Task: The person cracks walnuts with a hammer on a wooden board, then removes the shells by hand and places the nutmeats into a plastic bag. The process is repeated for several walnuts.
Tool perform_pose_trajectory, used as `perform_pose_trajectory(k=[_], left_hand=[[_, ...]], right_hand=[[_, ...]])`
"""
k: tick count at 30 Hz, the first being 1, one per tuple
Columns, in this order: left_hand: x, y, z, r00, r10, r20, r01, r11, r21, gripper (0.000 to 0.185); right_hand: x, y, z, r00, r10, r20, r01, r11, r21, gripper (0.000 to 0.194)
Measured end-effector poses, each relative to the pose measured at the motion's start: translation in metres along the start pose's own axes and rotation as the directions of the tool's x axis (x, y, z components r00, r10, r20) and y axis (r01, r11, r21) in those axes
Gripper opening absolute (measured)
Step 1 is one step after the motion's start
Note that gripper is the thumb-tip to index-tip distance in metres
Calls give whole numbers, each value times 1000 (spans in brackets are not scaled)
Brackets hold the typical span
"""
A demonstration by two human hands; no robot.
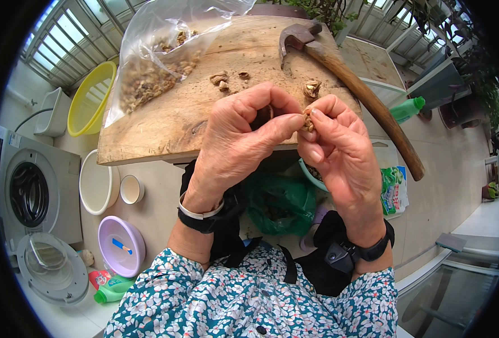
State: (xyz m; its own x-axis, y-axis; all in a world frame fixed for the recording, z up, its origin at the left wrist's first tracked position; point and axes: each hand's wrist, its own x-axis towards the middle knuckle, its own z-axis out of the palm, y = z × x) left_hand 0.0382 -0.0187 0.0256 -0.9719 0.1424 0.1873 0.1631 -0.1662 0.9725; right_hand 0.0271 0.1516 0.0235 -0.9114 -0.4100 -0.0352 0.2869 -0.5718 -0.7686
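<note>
A small piece of walnut [308,122] is pinched between the fingertips of my right hand [342,143], above the front edge of a thick wooden board [160,141]. My left hand [241,135] meets it there, thumb tip against the piece. A brown walnut shell [263,117] shows inside the curled left fingers, partly hidden. Just beyond my right hand lies a cracked walnut [312,88]. Farther left on the wood are shell fragments [219,79]. A claw hammer [351,80] rests along the right side, its wooden handle jutting past the board's edge.
A clear plastic bag [160,67] of walnut kernels covers the board's left. Below hangs or stands a green plastic bag [281,203] with dark contents, beside a teal basin [313,177]. Basins [122,249] and an open washing machine [38,186] stand left; a green bottle [406,110] right.
</note>
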Motion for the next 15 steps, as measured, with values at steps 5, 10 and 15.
perform_pose_trajectory(k=[5,10,15], left_hand=[[-1,-2,1,999,36,2,-36,999,0,10],[-2,-3,4,995,95,-1,-95,994,56,9],[-2,-5,6,992,128,-3,-127,991,46,9]], right_hand=[[1,-2,-4,998,58,19,-59,997,46,14],[2,-2,-7,996,56,66,-60,996,69,13],[3,-1,-6,997,38,61,-46,991,128,12]])
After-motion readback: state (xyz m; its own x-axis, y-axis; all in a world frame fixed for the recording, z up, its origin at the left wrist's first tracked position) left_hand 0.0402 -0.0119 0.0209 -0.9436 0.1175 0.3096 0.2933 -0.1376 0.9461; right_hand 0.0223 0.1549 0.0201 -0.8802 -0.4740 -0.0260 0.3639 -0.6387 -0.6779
